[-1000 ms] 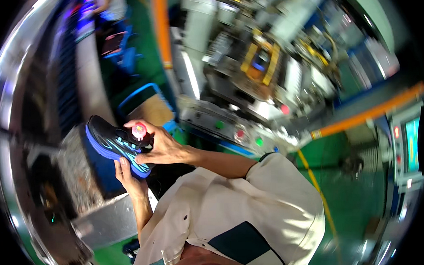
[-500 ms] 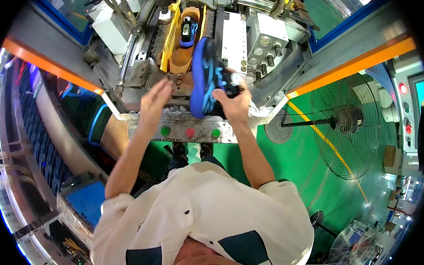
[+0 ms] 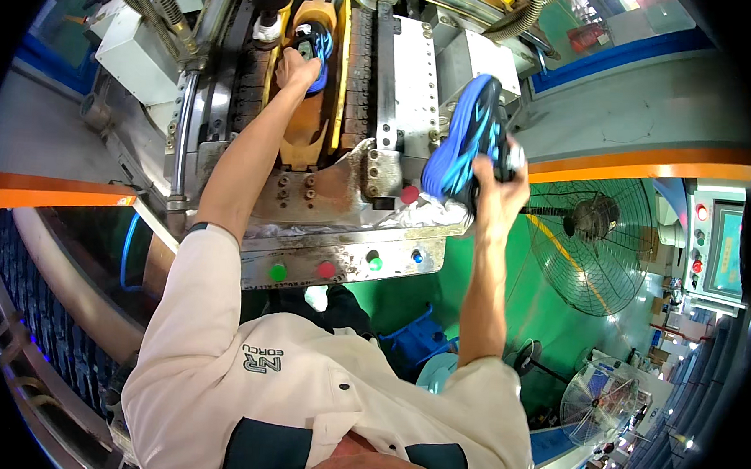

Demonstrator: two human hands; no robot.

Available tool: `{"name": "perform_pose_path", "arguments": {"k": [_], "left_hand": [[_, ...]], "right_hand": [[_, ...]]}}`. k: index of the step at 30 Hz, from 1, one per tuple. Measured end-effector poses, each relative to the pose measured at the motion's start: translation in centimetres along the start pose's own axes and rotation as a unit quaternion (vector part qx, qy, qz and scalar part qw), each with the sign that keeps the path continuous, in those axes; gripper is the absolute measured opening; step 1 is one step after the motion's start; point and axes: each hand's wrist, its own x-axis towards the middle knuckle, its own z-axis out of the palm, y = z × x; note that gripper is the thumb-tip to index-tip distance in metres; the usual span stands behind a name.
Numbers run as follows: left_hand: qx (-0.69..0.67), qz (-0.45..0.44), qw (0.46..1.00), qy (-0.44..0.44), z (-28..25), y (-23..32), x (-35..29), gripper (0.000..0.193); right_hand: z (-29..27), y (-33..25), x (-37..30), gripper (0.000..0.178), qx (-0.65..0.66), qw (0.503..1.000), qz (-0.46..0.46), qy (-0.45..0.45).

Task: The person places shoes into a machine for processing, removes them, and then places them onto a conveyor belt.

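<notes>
A blue and black sports shoe (image 3: 462,142) is held up at the right, its blue sole facing left. My right hand (image 3: 501,190) grips it round the dark upper, thumb on the near side. A second blue and black shoe (image 3: 319,43) lies in the orange-brown bed (image 3: 305,122) of the machine, between yellow side pads (image 3: 342,74). Over its near part my left hand (image 3: 299,70) is closed, with the fingers partly hidden against the shoe.
Green and red buttons (image 3: 326,270) line the machine's front panel. An orange frame bar (image 3: 647,164) runs along the right side, above a large caged fan (image 3: 592,219). A white box (image 3: 144,61) and a metal rod (image 3: 182,142) flank the bed on the left.
My left hand has gone forward from the machine's front edge onto the shoe in the bed. My right hand has carried its shoe to the right. The view has shifted too.
</notes>
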Motion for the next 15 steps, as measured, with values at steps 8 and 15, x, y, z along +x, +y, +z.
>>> {"name": "perform_pose_path", "arguments": {"k": [8,15], "left_hand": [[-0.496,-0.101,0.840,-0.193,-17.5,-5.2,-19.6,0.029],[-0.452,-0.118,0.878,0.108,-30.4,-17.0,-40.1,0.065]], "right_hand": [[22.4,1.4,15.4,0.059,-0.352,0.907,0.026,-0.230],[33.4,9.4,11.5,0.053,-0.432,0.881,-0.075,-0.177]]}}
